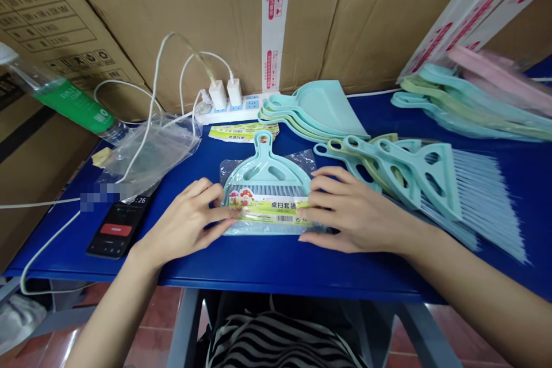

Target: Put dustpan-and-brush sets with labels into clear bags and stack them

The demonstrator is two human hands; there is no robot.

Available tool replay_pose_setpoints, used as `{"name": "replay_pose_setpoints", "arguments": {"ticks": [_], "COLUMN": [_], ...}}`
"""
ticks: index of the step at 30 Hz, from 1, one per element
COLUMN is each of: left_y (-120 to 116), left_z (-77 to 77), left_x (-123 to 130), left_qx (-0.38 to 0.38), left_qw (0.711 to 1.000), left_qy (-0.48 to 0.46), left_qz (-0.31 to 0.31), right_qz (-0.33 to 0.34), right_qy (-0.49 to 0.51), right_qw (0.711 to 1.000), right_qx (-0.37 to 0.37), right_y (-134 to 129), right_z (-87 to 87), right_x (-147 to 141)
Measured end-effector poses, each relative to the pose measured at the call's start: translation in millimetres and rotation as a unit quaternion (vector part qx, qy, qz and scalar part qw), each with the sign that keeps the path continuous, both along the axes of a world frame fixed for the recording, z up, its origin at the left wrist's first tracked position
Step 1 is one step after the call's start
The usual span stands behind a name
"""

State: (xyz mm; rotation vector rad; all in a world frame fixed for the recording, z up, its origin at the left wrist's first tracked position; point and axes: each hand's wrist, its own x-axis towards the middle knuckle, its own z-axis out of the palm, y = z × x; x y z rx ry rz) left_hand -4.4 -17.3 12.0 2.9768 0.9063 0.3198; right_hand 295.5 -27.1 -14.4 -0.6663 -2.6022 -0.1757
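A light blue mini dustpan and brush set (266, 175) lies in a clear plastic bag on the blue table (276, 264), with a yellow-green paper label (269, 207) across its lower part. My left hand (190, 221) presses its fingertips on the label's left end. At the label's right end rests my right hand (349, 210), fingers flat on the bag. Both hands touch the package from the sides.
Stacked dustpans (317, 109) and small brushes (431, 181) lie to the right, more dustpans (474, 106) far right. A spare label (244, 132), power strip (235, 106), empty bags (150, 152), a phone (118, 227) and a bottle (64, 98) sit left. Cardboard boxes stand behind.
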Motion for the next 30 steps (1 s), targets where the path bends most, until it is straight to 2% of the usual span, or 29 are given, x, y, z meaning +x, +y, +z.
{"name": "replay_pose_setpoints", "arguments": {"ticks": [9, 18, 25, 30], "left_y": [1, -8, -15, -17], "left_z": [-3.7, -9.3, -12.8, -13.1], "left_x": [-1, -6, -8, -8], "left_qx": [-0.052, -0.045, -0.014, -0.024], "left_qw": [0.999, 0.998, 0.998, 0.996], "left_qy": [-0.015, -0.045, -0.048, -0.061], "left_qz": [0.004, 0.025, 0.045, 0.056], "right_qz": [-0.019, -0.046, -0.034, -0.035], "right_qy": [-0.013, 0.003, 0.019, 0.013], "right_qw": [0.999, 0.998, 0.998, 0.998], "right_qx": [0.029, 0.036, 0.050, 0.051], "right_y": [0, -14, -16, -16], "right_z": [3.4, -0.1, 0.1, -1.4], "right_x": [5, 2, 1, 0]}}
